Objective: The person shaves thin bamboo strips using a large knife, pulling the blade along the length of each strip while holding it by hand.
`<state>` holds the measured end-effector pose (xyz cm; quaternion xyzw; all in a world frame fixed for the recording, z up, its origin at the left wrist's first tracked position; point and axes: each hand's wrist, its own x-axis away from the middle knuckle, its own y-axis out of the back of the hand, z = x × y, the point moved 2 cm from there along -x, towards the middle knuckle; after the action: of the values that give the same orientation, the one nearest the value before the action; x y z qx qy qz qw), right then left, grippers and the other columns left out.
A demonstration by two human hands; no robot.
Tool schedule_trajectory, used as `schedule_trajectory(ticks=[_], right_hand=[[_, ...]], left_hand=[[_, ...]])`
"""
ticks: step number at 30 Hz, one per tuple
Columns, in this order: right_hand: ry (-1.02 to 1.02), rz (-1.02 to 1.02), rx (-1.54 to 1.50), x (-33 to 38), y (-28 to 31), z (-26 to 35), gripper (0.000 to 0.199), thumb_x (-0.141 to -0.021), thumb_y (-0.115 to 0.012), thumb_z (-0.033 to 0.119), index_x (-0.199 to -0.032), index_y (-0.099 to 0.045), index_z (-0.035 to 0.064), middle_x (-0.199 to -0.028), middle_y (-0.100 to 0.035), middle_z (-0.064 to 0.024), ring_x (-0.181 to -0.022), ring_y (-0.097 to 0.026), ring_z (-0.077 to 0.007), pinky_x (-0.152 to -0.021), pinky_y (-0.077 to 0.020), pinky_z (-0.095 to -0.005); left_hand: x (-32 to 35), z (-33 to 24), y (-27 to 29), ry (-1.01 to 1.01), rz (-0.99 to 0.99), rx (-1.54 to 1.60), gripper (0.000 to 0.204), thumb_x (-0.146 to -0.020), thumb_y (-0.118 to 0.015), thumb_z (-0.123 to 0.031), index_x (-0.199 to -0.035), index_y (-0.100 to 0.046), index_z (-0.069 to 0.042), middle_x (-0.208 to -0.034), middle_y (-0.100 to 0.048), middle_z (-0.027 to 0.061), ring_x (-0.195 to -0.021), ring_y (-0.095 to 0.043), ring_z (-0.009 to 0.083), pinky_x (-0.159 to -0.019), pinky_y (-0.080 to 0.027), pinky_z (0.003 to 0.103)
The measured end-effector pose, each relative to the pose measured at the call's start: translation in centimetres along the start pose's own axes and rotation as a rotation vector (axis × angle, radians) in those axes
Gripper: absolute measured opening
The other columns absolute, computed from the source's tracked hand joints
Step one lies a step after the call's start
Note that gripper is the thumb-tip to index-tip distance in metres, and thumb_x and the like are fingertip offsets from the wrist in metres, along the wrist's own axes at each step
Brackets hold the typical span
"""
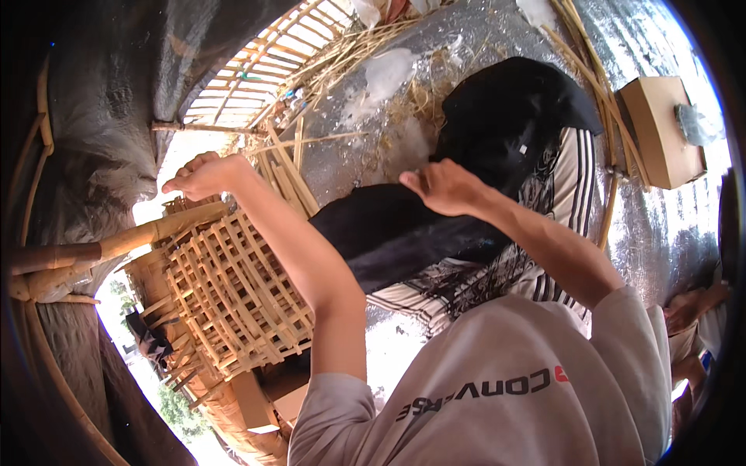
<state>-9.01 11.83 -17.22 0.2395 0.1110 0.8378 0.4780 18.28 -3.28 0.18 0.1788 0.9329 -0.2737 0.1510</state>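
My left hand (pixel 203 177) is raised at the left, closed, with the fingers curled and pressed together beside the bamboo pole (pixel 167 225). My right hand (pixel 451 188) is also closed, its thumb pointing left, above the black cloth (pixel 505 109) that covers my lap. Whatever either hand may pinch is hidden or too thin to make out. Under my left forearm lies a woven lattice of split bamboo strips (pixel 233 295). Patterned light trousers with dark stripes (pixel 573 175) show from under the cloth.
Loose bamboo strips (pixel 287 163) lie beyond the lattice, near a slatted bamboo screen (pixel 264 58). Shavings and pale patches litter the shiny grey sheet (pixel 474 39). Long poles (pixel 598 85) and a cardboard box (pixel 660 132) stand right. Another person's arm (pixel 691 307) shows at the right edge.
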Motion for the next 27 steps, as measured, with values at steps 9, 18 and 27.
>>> schedule_trajectory(ticks=[9,18,27], right_hand=[[-0.113,-0.027,0.125,0.6,-1.1,-3.5,0.071,-0.103,-0.032,0.051,-0.086,-0.067,-0.0088,-0.065,-0.065,-0.0237,-0.061,-0.069,-0.035,-0.064,-0.0561,-0.0443],[-0.364,0.068,0.019,1.1,1.8,-2.4,0.068,-0.103,-0.037,0.046,-0.07,-0.066,-0.0053,-0.058,-0.063,-0.0203,-0.056,-0.068,-0.0318,-0.059,-0.0553,-0.0428],[0.314,-0.336,-0.399,-1.9,-2.8,8.8,0.055,-0.102,-0.045,0.042,-0.077,-0.058,-0.0045,-0.063,-0.056,-0.0268,-0.066,-0.056,-0.0491,-0.062,-0.045,-0.0504]], left_hand=[[0.1,0.0,0.4,0.016,0.024,0.022,0.055,-0.104,-0.032,-0.053,-0.062,-0.017,-0.02,-0.054,-0.017,-0.0049,-0.046,-0.015,0.0113,-0.043,-0.016,0.026],[1.2,-3.3,3.0,0.299,0.57,0.266,0.048,-0.095,-0.038,-0.05,-0.062,-0.031,-0.017,-0.053,-0.024,-0.0029,-0.05,-0.019,0.0117,-0.052,-0.016,0.028],[6.0,-4.9,4.2,0.349,0.798,0.481,0.052,-0.089,-0.04,-0.055,-0.06,-0.025,-0.016,-0.051,-0.019,-0.0012,-0.05,-0.017,0.0134,-0.052,-0.016,0.03]])
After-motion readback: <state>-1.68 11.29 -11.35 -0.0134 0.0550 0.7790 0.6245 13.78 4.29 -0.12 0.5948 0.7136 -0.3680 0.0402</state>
